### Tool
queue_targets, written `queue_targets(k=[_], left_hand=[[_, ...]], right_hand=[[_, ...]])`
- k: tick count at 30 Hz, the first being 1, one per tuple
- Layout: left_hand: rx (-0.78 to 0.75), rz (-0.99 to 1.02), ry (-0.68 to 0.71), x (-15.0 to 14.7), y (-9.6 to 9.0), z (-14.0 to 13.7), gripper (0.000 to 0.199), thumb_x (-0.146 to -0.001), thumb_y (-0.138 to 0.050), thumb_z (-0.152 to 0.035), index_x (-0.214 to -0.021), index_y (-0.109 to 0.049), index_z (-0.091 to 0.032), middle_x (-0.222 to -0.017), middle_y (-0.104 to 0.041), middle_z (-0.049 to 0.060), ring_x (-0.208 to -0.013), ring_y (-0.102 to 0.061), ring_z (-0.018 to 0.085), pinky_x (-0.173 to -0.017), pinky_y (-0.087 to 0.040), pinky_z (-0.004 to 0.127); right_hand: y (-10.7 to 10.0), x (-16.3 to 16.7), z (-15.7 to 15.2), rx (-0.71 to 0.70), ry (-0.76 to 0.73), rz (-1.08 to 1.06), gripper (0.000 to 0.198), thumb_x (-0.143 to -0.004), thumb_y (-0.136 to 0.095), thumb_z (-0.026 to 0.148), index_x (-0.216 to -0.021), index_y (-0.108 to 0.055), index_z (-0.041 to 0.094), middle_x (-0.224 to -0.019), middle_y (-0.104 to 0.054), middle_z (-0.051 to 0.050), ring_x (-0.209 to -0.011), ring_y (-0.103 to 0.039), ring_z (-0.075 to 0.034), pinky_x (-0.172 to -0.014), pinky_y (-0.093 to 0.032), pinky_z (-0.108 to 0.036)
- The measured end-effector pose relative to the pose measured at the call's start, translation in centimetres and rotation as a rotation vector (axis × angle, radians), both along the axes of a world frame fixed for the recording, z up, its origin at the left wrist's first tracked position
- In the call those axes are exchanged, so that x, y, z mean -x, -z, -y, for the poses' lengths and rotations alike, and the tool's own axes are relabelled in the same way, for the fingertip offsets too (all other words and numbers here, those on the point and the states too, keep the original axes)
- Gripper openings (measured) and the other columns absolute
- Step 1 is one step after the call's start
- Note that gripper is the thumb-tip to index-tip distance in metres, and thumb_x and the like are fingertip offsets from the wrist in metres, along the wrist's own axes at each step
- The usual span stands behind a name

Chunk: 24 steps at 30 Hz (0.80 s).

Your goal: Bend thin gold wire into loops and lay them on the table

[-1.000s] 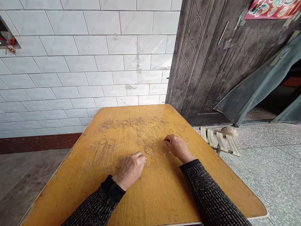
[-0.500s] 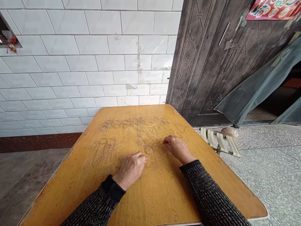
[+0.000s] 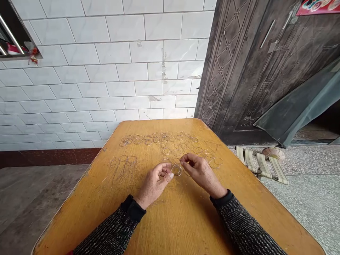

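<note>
My left hand (image 3: 154, 183) hovers just above the wooden table with its fingers curled and the thumb a little apart from them. I see nothing clearly held in it. A round loop of thin wire (image 3: 176, 170) is just beyond its thumb tip. My right hand (image 3: 203, 173) pinches thumb and forefinger together, seemingly on a thin wire too fine to trace. Several more wire loops (image 3: 216, 163), bent into rounded petal-like shapes, lie to the right of and beyond my hands. Left of my left hand is a group of wire loops with long loose tails (image 3: 122, 161).
The wooden table (image 3: 164, 226) reaches toward a white tiled wall (image 3: 114, 74). A row of clustered wire shapes (image 3: 159, 137) lies near its far edge. At right are a dark patterned door (image 3: 239, 88), a grey-green curtain (image 3: 300, 106) and a low strapped stool (image 3: 261, 164).
My right hand has drawn slightly toward my left hand and now pinches. My left hand has lifted and turned, with its thumb showing. The whole view has shifted a little to the left.
</note>
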<state>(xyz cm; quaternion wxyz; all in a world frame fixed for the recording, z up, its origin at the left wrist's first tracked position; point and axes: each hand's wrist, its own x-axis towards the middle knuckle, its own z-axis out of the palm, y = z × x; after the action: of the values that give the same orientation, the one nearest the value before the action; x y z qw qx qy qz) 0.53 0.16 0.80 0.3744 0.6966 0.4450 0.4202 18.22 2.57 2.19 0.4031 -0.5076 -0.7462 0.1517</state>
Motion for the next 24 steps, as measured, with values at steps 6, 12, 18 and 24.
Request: queue_targets(k=[6, 12, 18, 24], left_hand=[[0.207, 0.223, 0.085, -0.2, -0.5, 0.4, 0.027, -0.078, -0.051, -0.040, -0.083, -0.056, -0.014, -0.075, -0.058, 0.003, -0.061, -0.051, 0.010, -0.050, -0.040, 0.020], [0.324, 0.398, 0.002, 0.1, -0.6, 0.0, 0.024, -0.073, -0.057, -0.037, -0.071, -0.054, -0.013, -0.062, -0.052, -0.001, -0.051, -0.046, 0.007, -0.048, -0.036, 0.019], [0.387, 0.583, 0.026, 0.6, -0.6, -0.5, 0.022, -0.071, -0.061, -0.034, -0.071, -0.053, -0.013, -0.062, -0.050, -0.002, -0.050, -0.043, 0.005, -0.046, -0.033, 0.017], [0.376, 0.599, 0.027, 0.5, -0.6, -0.4, 0.021, -0.071, -0.062, -0.033, -0.073, -0.054, -0.013, -0.063, -0.050, -0.002, -0.051, -0.043, 0.005, -0.046, -0.032, 0.017]], right_hand=[[0.3, 2.0, 1.1, 0.025, -0.128, -0.041, 0.013, -0.077, -0.049, 0.022, -0.069, -0.057, 0.017, -0.059, -0.055, 0.001, -0.052, -0.047, -0.009, -0.051, -0.033, -0.021], [0.3, 1.0, 0.1, 0.294, -0.146, -0.547, 0.025, -0.074, -0.054, 0.040, -0.069, -0.056, 0.016, -0.052, -0.049, 0.003, -0.036, -0.036, -0.005, -0.036, -0.028, -0.020], [0.2, 0.2, -0.5, 0.274, -0.009, -0.783, 0.028, -0.070, -0.060, 0.043, -0.072, -0.059, 0.015, -0.059, -0.052, 0.001, -0.044, -0.039, -0.006, -0.039, -0.028, -0.019], [-0.1, 0.6, 0.1, 0.302, -0.087, -0.760, 0.037, -0.075, -0.052, 0.049, -0.081, -0.064, 0.015, -0.072, -0.058, -0.004, -0.064, -0.052, -0.012, -0.050, -0.038, -0.021]])
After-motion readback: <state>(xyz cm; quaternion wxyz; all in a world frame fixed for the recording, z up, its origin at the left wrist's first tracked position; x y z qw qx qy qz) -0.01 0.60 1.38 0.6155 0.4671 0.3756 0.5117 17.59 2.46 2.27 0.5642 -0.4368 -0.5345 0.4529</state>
